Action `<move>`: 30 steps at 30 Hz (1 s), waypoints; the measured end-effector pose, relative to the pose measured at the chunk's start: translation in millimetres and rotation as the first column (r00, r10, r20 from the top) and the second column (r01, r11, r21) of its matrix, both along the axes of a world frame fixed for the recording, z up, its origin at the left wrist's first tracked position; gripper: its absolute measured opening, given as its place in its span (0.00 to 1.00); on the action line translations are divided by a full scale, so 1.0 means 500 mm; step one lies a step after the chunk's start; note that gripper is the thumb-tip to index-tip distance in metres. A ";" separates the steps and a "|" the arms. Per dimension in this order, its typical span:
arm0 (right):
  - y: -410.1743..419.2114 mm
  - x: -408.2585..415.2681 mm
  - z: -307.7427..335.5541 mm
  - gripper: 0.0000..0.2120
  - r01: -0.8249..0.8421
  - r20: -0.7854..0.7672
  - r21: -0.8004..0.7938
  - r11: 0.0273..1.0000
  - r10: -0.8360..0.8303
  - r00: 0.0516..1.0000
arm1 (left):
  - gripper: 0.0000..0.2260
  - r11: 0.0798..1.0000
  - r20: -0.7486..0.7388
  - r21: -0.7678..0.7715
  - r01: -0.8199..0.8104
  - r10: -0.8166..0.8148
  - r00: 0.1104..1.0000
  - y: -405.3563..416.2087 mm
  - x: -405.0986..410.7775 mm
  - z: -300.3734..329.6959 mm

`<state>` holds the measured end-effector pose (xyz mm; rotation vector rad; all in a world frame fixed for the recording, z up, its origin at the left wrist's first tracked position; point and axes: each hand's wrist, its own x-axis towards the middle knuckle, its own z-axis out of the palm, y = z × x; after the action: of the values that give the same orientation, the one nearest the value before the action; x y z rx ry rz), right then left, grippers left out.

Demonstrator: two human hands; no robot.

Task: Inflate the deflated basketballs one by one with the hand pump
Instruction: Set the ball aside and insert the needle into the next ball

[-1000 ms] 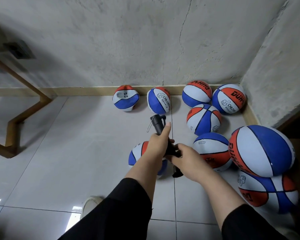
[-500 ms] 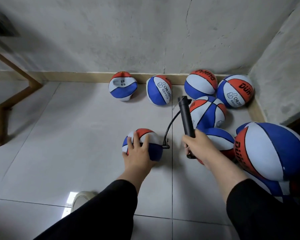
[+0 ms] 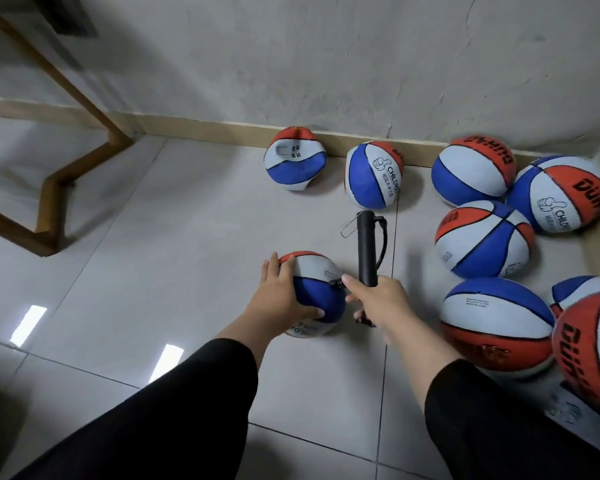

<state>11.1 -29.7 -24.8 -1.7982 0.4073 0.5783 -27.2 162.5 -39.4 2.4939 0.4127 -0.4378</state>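
Getting the next ball ready for pumping, low in the middle of the frame.

The left hand (image 3: 281,299) is cupping the small red, white and blue rubber basketball (image 3: 314,292) on the pale floor tiles (image 3: 153,237), fingers spread over its left side. The right hand (image 3: 381,303) is gripping the slim black hand pump (image 3: 367,247), forefinger reaching toward the hose tip at the ball; it's seemingly seated in the valve, hard to tell. Next, I'd judge, steadying and pumping.

— What sort of place is this showing?
— A bare indoor corner, storeroom-like: rough plaster walls (image 3: 326,57) are meeting glossy floor tiles (image 3: 153,271) at a tan skirting board (image 3: 194,124), basketballs (image 3: 482,237) are crowding the far right, a wooden frame (image 3: 54,188) is standing left.
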 end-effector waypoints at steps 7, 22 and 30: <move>0.053 0.023 -0.001 0.13 0.061 -0.169 0.094 0.994 -0.044 0.985 | 0.54 0.989 0.024 0.063 0.133 -0.135 0.991 0.008 0.010 -0.007; 0.072 0.013 -0.010 0.04 0.155 -0.030 -0.018 0.988 -0.155 0.987 | 0.48 0.919 0.040 0.342 0.194 -0.221 0.974 -0.052 0.018 -0.021; 0.052 -0.006 -0.020 0.07 0.128 -0.036 0.044 0.991 -0.127 0.991 | 0.49 0.906 0.014 0.364 0.218 -0.239 0.971 -0.066 0.009 -0.030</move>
<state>8.2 -3.6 -35.0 -1.7063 0.5237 0.5249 -22.8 129.7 -54.2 2.9228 0.1867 -0.4086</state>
